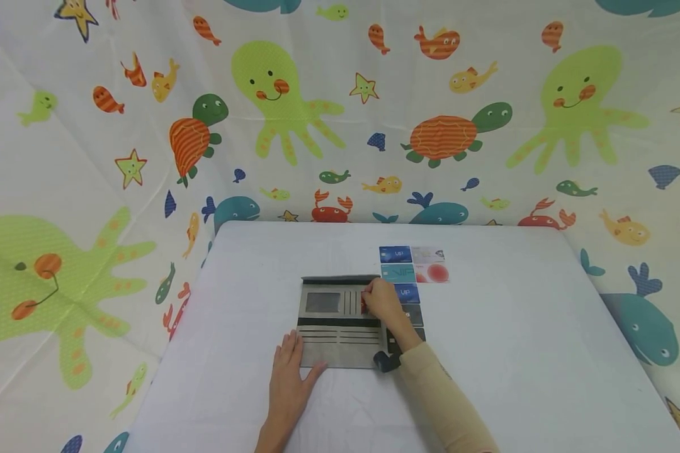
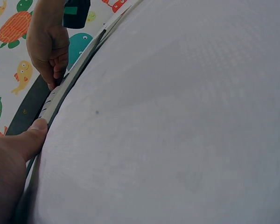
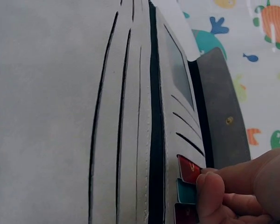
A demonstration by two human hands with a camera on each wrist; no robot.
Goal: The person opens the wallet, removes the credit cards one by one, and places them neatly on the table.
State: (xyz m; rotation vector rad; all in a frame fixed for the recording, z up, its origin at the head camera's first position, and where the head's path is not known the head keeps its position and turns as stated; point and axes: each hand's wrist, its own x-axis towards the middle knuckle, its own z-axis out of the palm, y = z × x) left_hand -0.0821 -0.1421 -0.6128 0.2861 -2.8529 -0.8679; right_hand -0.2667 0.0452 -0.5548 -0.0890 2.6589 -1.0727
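A grey wallet (image 1: pixel 340 352) lies unfolded on the table, with card slots, a clear window and a dark fold across its middle. At its upper right my right hand (image 1: pixel 382 301) pinches a red card (image 3: pixel 189 168) that sits partly in a slot. Beside that one, a teal card (image 3: pixel 185 191) and a dark red card (image 3: pixel 184 212) show in neighbouring slots. My left hand (image 1: pixel 291 377) rests at the wallet's lower left corner, fingers extended along the left side and thumb (image 2: pixel 35 133) on the near edge.
Right of the wallet, several cards lie in rows: a blue card (image 1: pixel 395 254), a grey card (image 1: pixel 427 254), a teal VIP card (image 1: pixel 398 273), a pink card (image 1: pixel 432 273), another blue card (image 1: pixel 407 293) and dark cards (image 1: pixel 413 314) partly behind my right arm. A patterned curtain (image 1: pixel 340 176) hangs behind the white table (image 1: pixel 515 346).
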